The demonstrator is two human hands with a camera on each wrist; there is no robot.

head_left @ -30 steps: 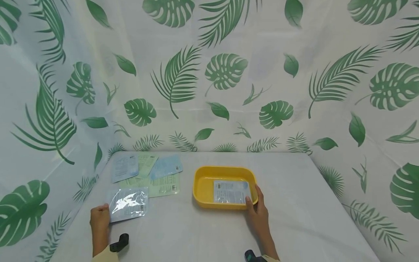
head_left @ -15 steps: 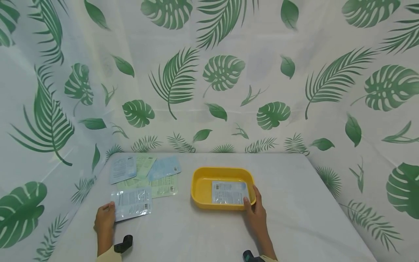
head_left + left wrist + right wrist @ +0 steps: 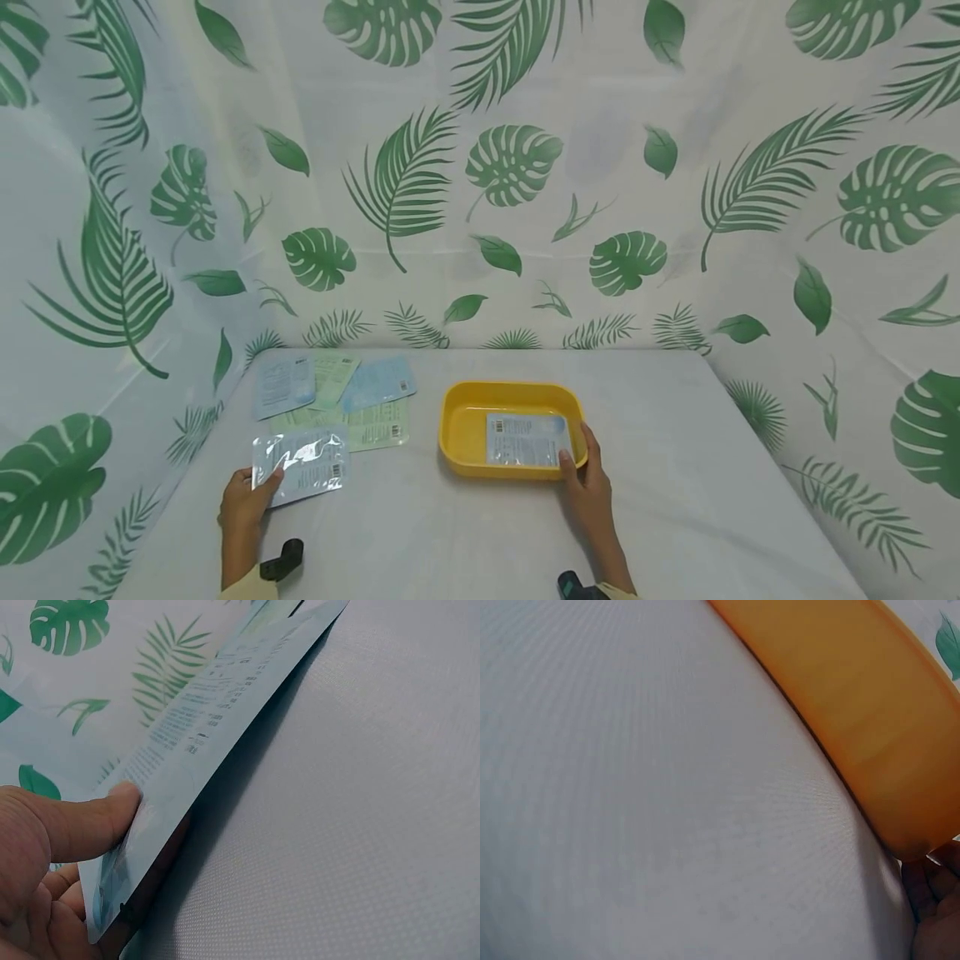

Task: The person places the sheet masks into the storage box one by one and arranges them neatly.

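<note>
In the head view my left hand [image 3: 243, 504] pinches a light-blue flat foil packet [image 3: 311, 462] by its left end, thumb on the printed face. The left wrist view shows this packet [image 3: 187, 757] tilted over the white cloth, with the thumb [image 3: 97, 821] on top and fingers underneath. My right hand [image 3: 588, 487] grips the yellow plastic tray [image 3: 465, 471] at its right front corner, thumb over the rim. Inside the tray a similar blue packet [image 3: 527, 439] lies flat, toward the right. The right wrist view catches the tray's outer wall [image 3: 855, 697] and part of the right hand [image 3: 937, 900].
Behind the held packet, several overlapping packets lie at the table's back left: a blue one [image 3: 285, 387], a green one [image 3: 332, 379], another blue one [image 3: 378, 383] and a green one [image 3: 378, 425]. A leaf-printed curtain [image 3: 525, 250] surrounds the white table [image 3: 675, 417].
My left hand has shifted slightly right with the packet, and its thumb has moved further onto the packet's face. The right hand keeps its hold on the tray.
</note>
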